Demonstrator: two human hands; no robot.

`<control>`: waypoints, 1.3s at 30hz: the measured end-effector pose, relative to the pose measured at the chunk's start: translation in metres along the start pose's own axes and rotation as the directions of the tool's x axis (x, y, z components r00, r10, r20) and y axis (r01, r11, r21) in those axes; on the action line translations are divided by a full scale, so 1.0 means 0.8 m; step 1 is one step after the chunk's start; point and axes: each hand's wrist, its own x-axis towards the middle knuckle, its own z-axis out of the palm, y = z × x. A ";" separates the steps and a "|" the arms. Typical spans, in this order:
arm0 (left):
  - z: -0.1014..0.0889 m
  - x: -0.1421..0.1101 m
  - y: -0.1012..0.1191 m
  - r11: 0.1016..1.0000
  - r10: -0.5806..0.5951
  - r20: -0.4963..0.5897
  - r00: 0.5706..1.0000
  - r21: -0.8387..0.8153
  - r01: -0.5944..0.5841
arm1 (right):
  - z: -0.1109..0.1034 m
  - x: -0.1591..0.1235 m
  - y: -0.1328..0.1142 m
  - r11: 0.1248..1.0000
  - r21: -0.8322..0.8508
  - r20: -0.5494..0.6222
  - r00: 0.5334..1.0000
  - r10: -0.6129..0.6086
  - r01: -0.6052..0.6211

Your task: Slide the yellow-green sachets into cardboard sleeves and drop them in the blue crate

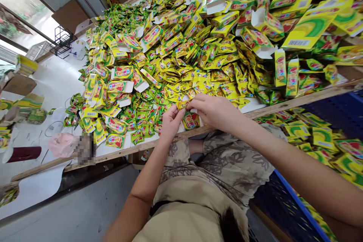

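Near the table's front edge, my left hand (171,121) and my right hand (209,109) come together with fingers closed. Between their fingertips is a small yellow packet (182,104), gripped from both sides. Just below it, close to the edge, sits a yellow and green printed carton (191,120), partly covered by my hands. Yellow candy packets (210,79) are heaped right behind my hands. Green packets (146,115) lie to the left, beside my left hand.
Small printed cartons (120,86), some with flaps up, are piled across the table. Larger flat cartons (307,26) lie at the right. A wooden rim (283,103) borders the table. Below right stands a blue crate (297,206) with cartons. A pink bag (61,145) lies at left.
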 end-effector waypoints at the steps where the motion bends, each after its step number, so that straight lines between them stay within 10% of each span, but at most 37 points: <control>1: -0.001 0.000 -0.001 1.000 0.003 0.018 1.000 0.020 -0.003 | -0.003 0.001 0.001 1.000 -0.003 -0.044 0.999 0.011 -0.011; 8: -0.005 0.001 -0.013 0.994 0.030 0.111 0.993 0.099 -0.041 | -0.011 0.009 0.009 0.998 -0.059 -0.053 0.998 -0.024 0.021; 19: -0.003 0.007 -0.037 0.992 0.062 0.169 0.984 0.097 -0.079 | -0.024 0.037 0.017 0.996 -0.043 0.274 0.960 -0.063 0.078; 28: -0.001 0.008 -0.028 0.994 0.042 0.206 0.978 0.089 -0.061 | -0.021 0.056 0.041 0.966 0.246 0.523 0.828 -0.202 0.080; 39: -0.005 0.009 -0.033 0.990 0.046 0.237 0.970 0.116 -0.075 | -0.007 0.038 0.021 0.992 0.109 0.442 0.890 -0.112 0.070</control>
